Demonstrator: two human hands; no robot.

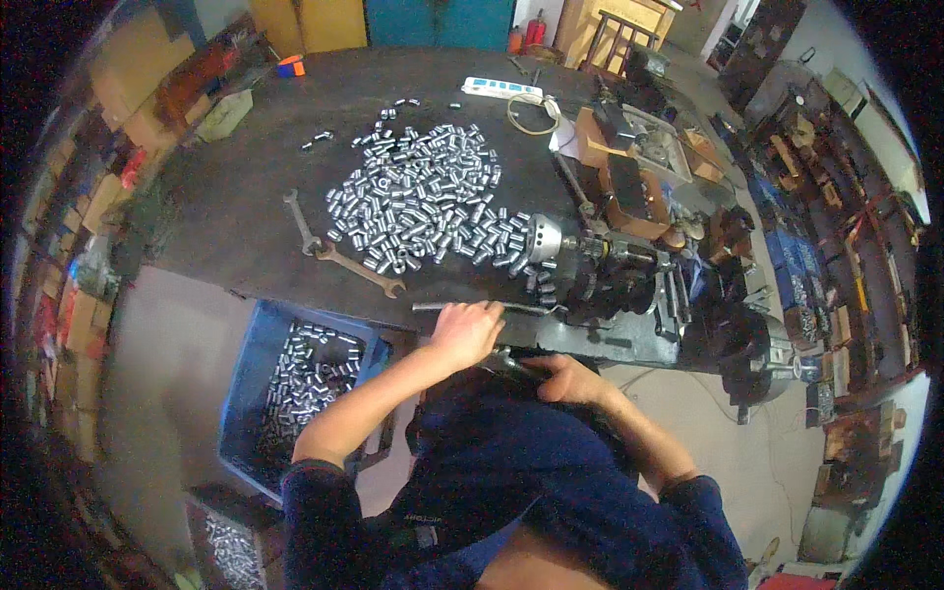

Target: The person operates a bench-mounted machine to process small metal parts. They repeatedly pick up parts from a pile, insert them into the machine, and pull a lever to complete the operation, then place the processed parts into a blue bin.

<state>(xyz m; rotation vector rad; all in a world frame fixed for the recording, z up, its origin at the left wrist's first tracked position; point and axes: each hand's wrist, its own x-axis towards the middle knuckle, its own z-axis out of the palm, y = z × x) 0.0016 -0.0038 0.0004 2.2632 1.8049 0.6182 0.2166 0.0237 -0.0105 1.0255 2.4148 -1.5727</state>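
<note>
Left hand (470, 334) clenched on metal bar (526, 308); right hand (572, 380) just right, grip unclear. Bar slipping could scatter metal pieces (418, 206) ahead.

Can see a dark desk (246, 226) bearing a wide heap of shiny metal cylinders (423, 197). At near left of it, can see two wrenches (360, 268); toward the far edge, a white power strip (501, 89) and an orange-and-blue block (291, 66); at right, a machine (615, 270) with a silver chuck (544, 239).
</note>
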